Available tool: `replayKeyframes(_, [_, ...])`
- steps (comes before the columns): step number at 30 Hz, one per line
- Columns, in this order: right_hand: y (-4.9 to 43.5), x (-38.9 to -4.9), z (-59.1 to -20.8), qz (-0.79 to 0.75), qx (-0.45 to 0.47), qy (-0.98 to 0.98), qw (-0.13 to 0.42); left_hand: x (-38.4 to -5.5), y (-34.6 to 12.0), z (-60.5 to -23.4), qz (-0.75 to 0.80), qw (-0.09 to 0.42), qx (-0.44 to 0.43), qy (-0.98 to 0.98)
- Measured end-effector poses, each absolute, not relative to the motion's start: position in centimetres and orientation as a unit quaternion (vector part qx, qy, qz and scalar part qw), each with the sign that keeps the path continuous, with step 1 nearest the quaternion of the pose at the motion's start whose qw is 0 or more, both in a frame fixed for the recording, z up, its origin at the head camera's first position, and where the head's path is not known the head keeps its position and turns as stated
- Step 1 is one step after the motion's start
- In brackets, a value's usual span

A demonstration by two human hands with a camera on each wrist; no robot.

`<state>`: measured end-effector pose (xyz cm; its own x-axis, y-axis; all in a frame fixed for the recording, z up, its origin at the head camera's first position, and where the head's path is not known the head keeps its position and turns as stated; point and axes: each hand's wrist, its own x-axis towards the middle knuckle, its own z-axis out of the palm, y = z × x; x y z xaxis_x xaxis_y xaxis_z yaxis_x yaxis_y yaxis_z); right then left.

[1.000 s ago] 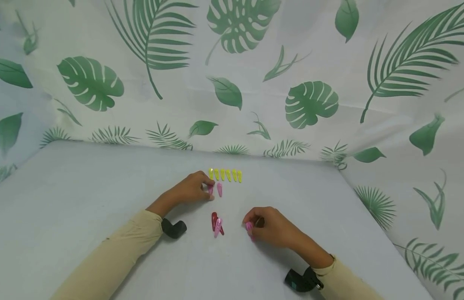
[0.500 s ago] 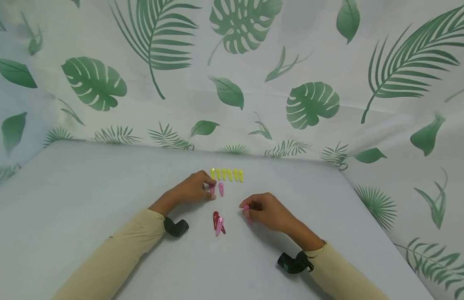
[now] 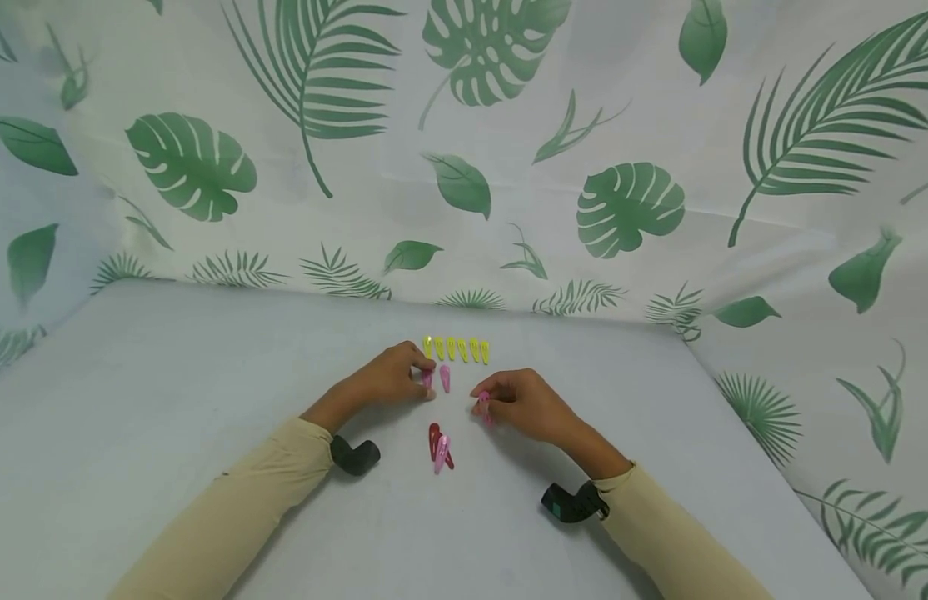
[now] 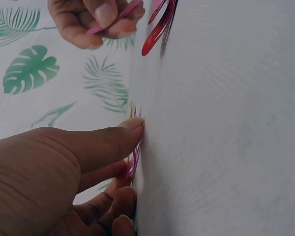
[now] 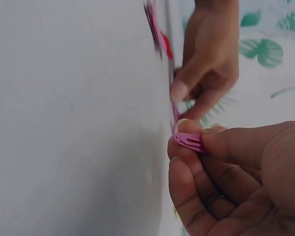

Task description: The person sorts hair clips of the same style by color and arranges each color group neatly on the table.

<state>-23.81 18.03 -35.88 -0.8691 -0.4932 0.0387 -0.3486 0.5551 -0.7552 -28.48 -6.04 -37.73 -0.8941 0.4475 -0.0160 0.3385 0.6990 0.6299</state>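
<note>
My left hand (image 3: 389,375) rests on the table, thumb and index finger around a pink hair clip (image 3: 427,380) lying there. Just right of it lies another pink hair clip (image 3: 445,378). Between thumb and fingers, my right hand (image 3: 527,406) pinches a third pink hair clip (image 5: 190,141), held a little off the table. Nearer to me is a small pile: red hair clips (image 3: 434,435) with a pink hair clip (image 3: 441,455) across them. A row of several yellow hair clips (image 3: 461,350) lies behind the pink ones.
The white table (image 3: 209,358) runs back to a hanging cloth (image 3: 539,200) printed with green leaves. Black wrist cameras (image 3: 355,457) sit below both wrists.
My right hand has moved away from me and to the left with its pink hair clip, closer to the pink row. The left hand has stayed in place.
</note>
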Motion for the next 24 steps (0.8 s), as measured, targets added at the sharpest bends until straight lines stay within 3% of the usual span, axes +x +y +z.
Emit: replayKeyframes(24, [17.2,-27.7,-36.2,-0.438,-0.153,0.881,0.098,-28.5,-6.4,-37.9,0.349,0.088,0.208,0.909])
